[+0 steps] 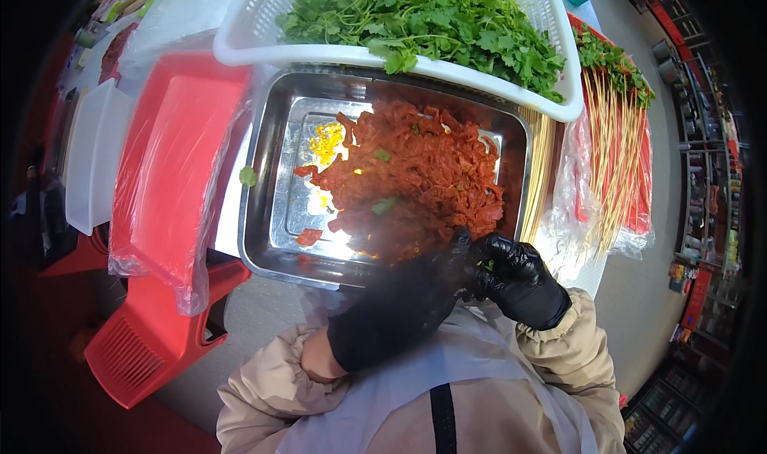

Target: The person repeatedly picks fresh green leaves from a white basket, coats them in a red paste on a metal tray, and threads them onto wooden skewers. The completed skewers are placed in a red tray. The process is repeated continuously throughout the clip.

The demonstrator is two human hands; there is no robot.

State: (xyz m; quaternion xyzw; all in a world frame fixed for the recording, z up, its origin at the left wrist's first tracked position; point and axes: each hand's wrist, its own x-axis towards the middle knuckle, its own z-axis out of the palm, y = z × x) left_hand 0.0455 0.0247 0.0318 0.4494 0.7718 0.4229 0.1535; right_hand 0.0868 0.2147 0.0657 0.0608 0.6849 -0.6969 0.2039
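A steel tray (254, 214) before me holds a heap of red marinated meat slices (413, 172) with a few bits of green leaf. Both hands wear black gloves and meet at the tray's near right corner. My left hand (413, 298) reaches across from the left, blurred, its fingertips touching those of my right. My right hand (515, 274) has its fingers bent, with a speck of green between the hands. What the fingers pinch is mostly hidden. Beyond the tray, a white plastic basket (335, 55) is heaped with fresh cilantro (419, 22).
Bare bamboo skewers (537, 172) lie right of the tray. Farther right, a plastic-lined red tray (642, 184) holds skewers threaded with leaves and meat (614, 70). On the left are a plastic-wrapped red tray (180, 130), a white bin (96, 154) and a red plastic stool (138, 340).
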